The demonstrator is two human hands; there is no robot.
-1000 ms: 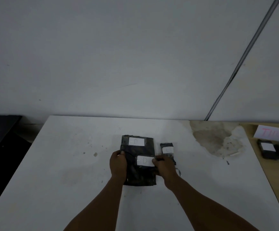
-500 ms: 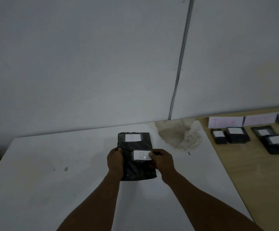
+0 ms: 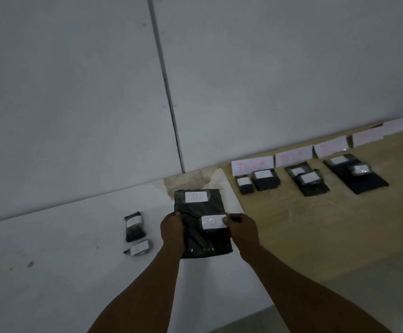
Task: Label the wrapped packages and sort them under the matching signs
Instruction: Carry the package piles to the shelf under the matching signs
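Both hands hold a flat black wrapped package near the white table's right edge. It bears a white label marked D at its far end. A second D label sits lower, seemingly on a smaller black package stacked on top. My left hand grips the left edge with the thumb on top. My right hand pinches the right edge at the lower label. Pink-lettered paper signs line the wall on the wooden table.
Labelled black packages lie under the signs in three groups. Two small wrapped packages lie on the white table left of my hands. A brownish stain marks the table's far corner.
My hands have carried the D package rightwards, from the middle of the white table to its right edge. The view swung right, showing more signs and sorted packages. A small package stayed behind.
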